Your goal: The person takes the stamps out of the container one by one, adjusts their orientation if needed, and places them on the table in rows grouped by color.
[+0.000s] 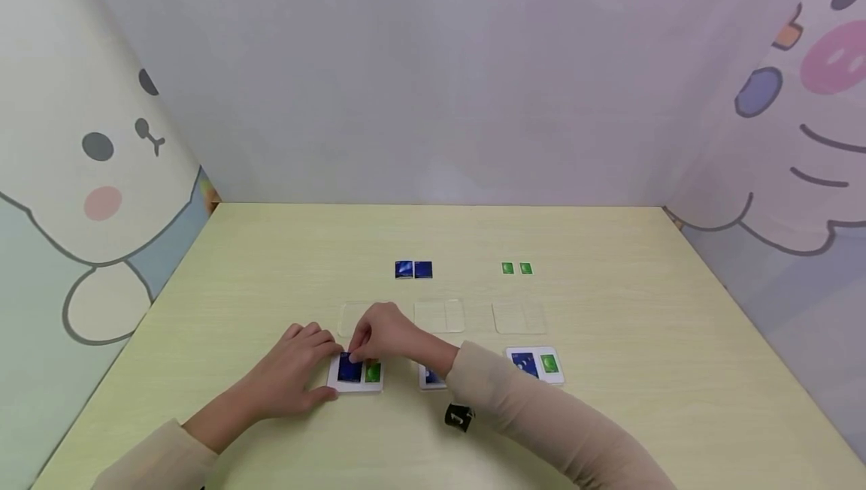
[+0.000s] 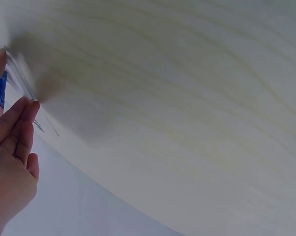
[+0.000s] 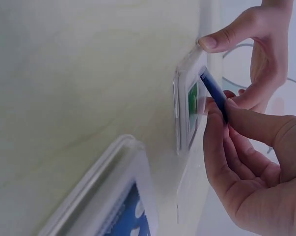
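Note:
My left hand (image 1: 291,373) holds a white rectangular plate (image 1: 358,388) at its left end. Its thumb is at the near edge and its fingertips at the far corner. Between thumb and forefinger, my right hand (image 1: 386,332) pinches a thin dark blue square card (image 1: 349,371) over that plate. In the right wrist view the blue card (image 3: 215,92) is tilted, one edge close to the plate's face. A smaller green card (image 3: 193,103) lies on the plate beside it. The left wrist view catches the left fingers (image 2: 25,118) right at the plate's rim.
Another white plate (image 1: 433,386) is partly hidden by the right forearm; a third (image 1: 551,377) bears blue and green cards. Behind are three clear plates (image 1: 440,316), two blue cards (image 1: 423,270) and two green cards (image 1: 526,268). A small black item (image 1: 459,417) shows beside the right sleeve.

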The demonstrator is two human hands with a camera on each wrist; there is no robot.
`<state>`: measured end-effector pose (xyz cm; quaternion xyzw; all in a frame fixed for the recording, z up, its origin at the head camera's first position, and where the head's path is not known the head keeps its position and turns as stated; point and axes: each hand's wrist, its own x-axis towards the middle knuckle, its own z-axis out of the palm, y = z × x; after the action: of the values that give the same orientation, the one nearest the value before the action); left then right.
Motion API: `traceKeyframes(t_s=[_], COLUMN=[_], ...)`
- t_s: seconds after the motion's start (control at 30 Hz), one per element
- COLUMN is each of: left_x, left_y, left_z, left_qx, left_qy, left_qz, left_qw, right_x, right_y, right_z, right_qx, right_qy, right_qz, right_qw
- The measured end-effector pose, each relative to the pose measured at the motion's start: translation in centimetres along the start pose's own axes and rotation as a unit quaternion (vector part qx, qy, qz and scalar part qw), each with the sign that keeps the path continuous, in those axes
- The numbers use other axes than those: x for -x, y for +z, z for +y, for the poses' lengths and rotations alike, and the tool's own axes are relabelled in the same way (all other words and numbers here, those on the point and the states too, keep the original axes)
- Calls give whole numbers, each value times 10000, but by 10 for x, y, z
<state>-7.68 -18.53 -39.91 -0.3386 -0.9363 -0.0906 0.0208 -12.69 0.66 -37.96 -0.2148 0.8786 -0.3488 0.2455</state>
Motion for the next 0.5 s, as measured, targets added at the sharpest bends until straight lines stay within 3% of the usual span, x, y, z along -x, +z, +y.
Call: traceKeyframes(t_s=[0.5], left_x=[-1], left_y=[0], left_z=[0], left_qx=[27], left_qy=[-19], left_qz=[-30], left_qw=[10000], right_x=[-9], right_y=[-16], right_z=[4], right_qx=[-674], right_qy=[425], right_qz=[-674], right_qw=[9945])
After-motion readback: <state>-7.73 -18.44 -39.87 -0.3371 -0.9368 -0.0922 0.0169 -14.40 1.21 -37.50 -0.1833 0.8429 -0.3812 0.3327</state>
